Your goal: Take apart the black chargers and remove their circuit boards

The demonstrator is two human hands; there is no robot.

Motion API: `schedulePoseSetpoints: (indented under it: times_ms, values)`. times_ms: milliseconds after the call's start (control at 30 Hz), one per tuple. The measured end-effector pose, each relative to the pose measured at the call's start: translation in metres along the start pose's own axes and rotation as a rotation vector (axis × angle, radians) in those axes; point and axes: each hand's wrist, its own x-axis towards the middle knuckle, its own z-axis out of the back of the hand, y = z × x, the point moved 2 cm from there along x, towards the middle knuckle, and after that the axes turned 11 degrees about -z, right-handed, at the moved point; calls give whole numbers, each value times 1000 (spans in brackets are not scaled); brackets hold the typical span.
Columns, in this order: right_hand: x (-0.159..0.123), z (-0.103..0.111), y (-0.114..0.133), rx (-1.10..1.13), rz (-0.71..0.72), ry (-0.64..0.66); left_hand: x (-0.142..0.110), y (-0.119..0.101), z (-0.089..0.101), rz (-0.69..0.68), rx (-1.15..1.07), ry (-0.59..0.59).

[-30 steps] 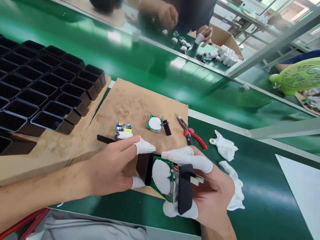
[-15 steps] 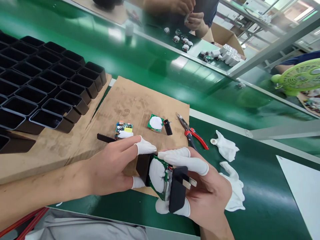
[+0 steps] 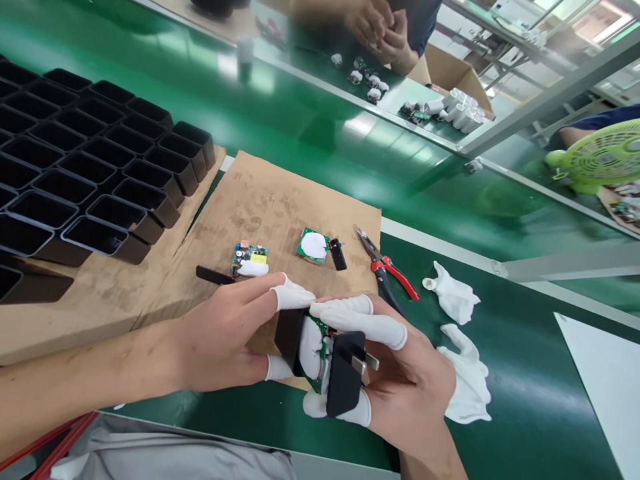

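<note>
Casing (image 3: 289, 337): black, in left hand (image 3: 225, 340), over near edge of cardboard sheet (image 3: 240, 200), mouth facing right.
Left fingers: apart, pinching casing between fingertips on far side and thumb on near side; white cots on the tips.
Board (image 3: 311, 350): green, white compound on its face, left end inside casing mouth, right end sticking out.
Plug cap (image 3: 345, 373): black, at board's outer end, tilted, two metal prongs (image 3: 365, 362) pointing right, clear of casing rim.
Right hand (image 3: 410, 373): grips plug cap and board, two cotted fingers laid together along the far side, thumb on near side. Tips close to left fingertips; can't tell if they touch.
Cardboard, left: loose board with yellow block (image 3: 259, 259), black plate (image 3: 214, 275) just beside it.
Cardboard, middle: second loose board (image 3: 313, 245), white compound up, small black plug piece (image 3: 338, 255) at its right.
Pliers (image 3: 387, 267): red and black handles, lying across cardboard's right edge, jaws on cardboard.
Casing rows (image 3: 100, 153): black, open ends up, packed at left.
Bench (image 3: 520, 373): green; two crumpled white cloth pieces (image 3: 454, 293) right of pliers, white sheet (image 3: 600, 387) farther right.
Across bench: co-worker's hands (image 3: 380, 33) together, too blurred for detail; white tubes (image 3: 463, 110) nearby; green fan (image 3: 605, 150) at right.
</note>
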Motion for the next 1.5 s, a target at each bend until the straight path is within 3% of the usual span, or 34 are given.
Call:
schedulePoseSetpoints:
  times_ms: [133,333,400,533,733,967,1367,1500]
  values:
    - [-2,6,3,38,16,-84,0,2,-2,25,-29,-42]
    - [-9,30,-10,118,77,-478,1,4,-1,9,-67,-115]
    - [-7,34,-15,162,98,-518,4,2,3,-38,-82,-151]
    - [-3,36,-18,192,84,-416,10,-3,8,-89,-115,-222]
    - [-8,35,-16,137,77,-349,10,-13,16,-19,-120,-337]
    - [4,26,5,23,96,-252,13,-22,28,-250,-109,-416]
    - [5,21,6,64,33,-175,11,-21,38,-258,-92,-472]
    - [10,17,6,-98,24,-73,10,-21,42,-274,-122,-504]
